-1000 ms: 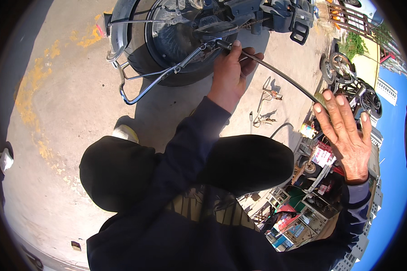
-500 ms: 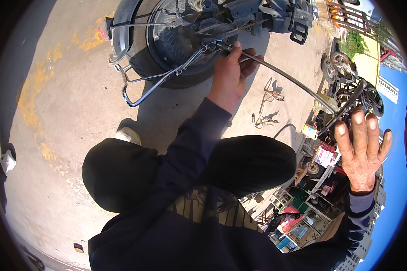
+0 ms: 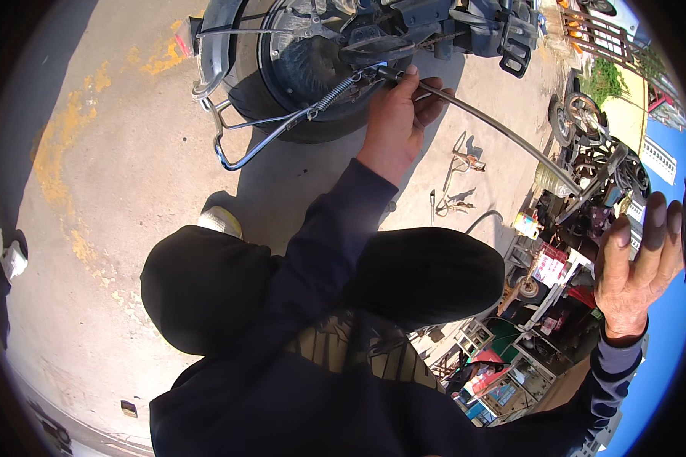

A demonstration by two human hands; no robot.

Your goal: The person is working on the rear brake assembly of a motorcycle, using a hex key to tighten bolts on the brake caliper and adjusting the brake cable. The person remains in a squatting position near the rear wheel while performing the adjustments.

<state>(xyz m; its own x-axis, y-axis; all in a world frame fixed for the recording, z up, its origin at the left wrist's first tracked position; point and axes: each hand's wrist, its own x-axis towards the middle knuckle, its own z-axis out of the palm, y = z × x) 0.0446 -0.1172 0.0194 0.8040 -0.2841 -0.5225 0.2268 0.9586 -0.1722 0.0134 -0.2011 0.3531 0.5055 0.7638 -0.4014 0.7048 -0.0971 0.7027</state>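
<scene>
My left hand is closed round the socket end of a long T-handle socket wrench. The socket meets a motorcycle's underside, beside a coil spring and a chrome stand. Whatever fastener lies inside the socket is hidden. Far to the right, the wrench's crossbar sits at the end of its shaft. My right hand is raised just beyond that crossbar, fingers stretched out and holding nothing. The rear wheel stands behind the spring.
Small metal parts lie on the concrete right of my left hand. Other motorcycles, a red-and-white container and a cluttered rack are along the right. A foot peg juts out above the wrench shaft.
My right hand has moved right and slightly down, away from the crossbar, which has turned a little. My left hand stays on the wrench; the whole view has shifted slightly.
</scene>
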